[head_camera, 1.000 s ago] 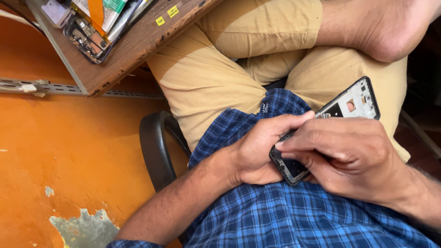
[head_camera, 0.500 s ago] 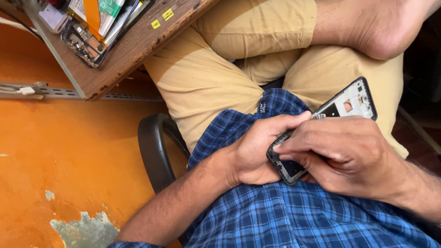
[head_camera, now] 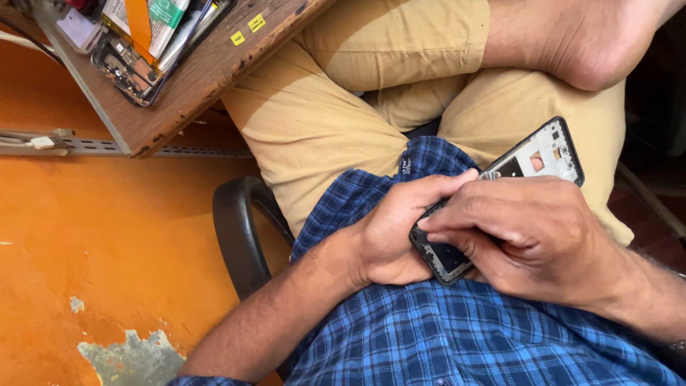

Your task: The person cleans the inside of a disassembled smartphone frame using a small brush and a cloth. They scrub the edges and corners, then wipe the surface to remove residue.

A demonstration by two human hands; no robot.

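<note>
Gripping a black phone frame [head_camera: 532, 159] over the lap, both hands closed around its lower half while its upper end, with pale inner plate and cutouts, stuck out toward the right knee. The left hand [head_camera: 400, 232] cupped the frame's near edge from below, thumb laid along the top rim. The right hand [head_camera: 525, 236] lay over the frame from the other side, fingers [head_camera: 457, 218] curled and pressing on its edge, touching the left thumb. The frame hung tilted above a blue checked shirt [head_camera: 443, 336] and tan shorts [head_camera: 321, 129], with a bare foot [head_camera: 593, 43] tucked across the thigh. To the left, the black armrest [head_camera: 236, 229] of a chair curved beside the left forearm, over an orange floor [head_camera: 93, 243] with a worn grey patch. At the upper left, a corner of a wooden desk [head_camera: 207, 78] carried an opened phone [head_camera: 132, 68] and loose parts, well apart from the hands.
</note>
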